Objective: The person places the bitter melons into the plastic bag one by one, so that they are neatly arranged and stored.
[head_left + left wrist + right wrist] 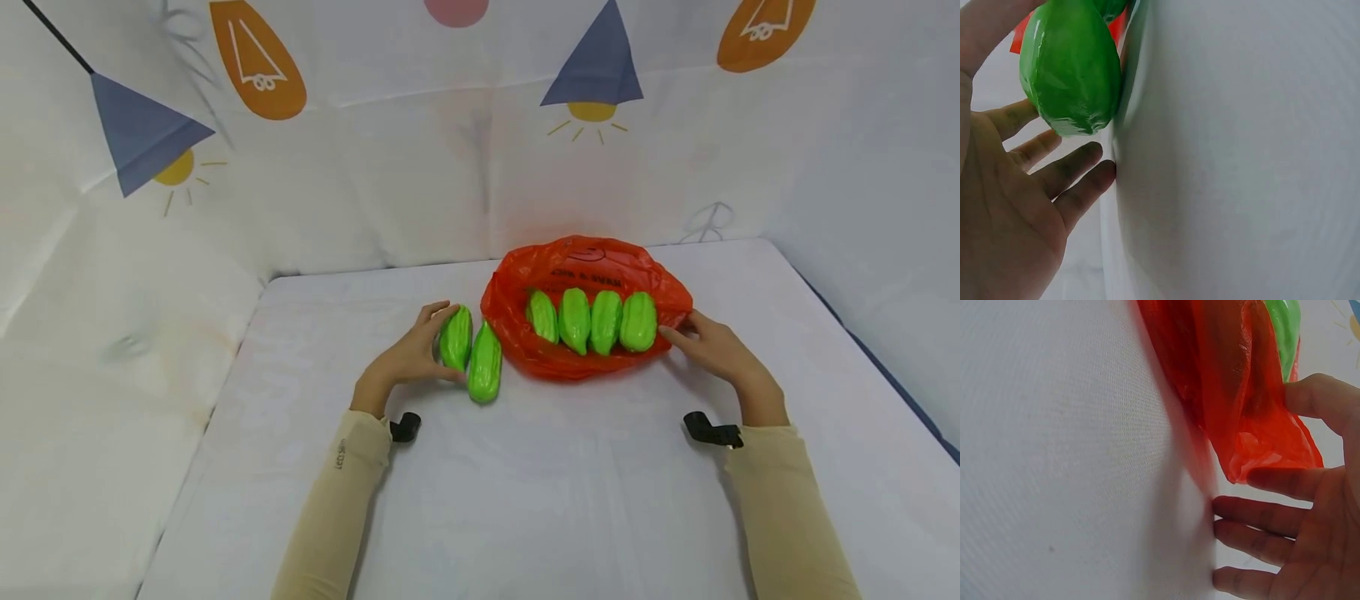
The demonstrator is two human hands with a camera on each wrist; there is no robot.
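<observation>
A red plastic bag [566, 364] lies on the table with its mouth spread toward me. Several shiny green ridged gourds [574, 321] sit in it side by side. Left of the bag lie two more, a left gourd [454, 340] and a right gourd [485, 367]. My left hand [412, 352] spans the left gourd, fingers near its far end and thumb by its near end; in the left wrist view its fingers are extended beside a green gourd [1072, 69]. My right hand [716, 346] pinches the bag's right edge between thumb and index finger, the other fingers stretched out [1260, 515].
A white cloth covers the table [555, 492], its far edge just behind the bag. Beyond it hangs a white backdrop [420, 183] printed with lamps and bulbs. Small black wrist cameras [406, 427] stick out from both sleeves, close to the tabletop.
</observation>
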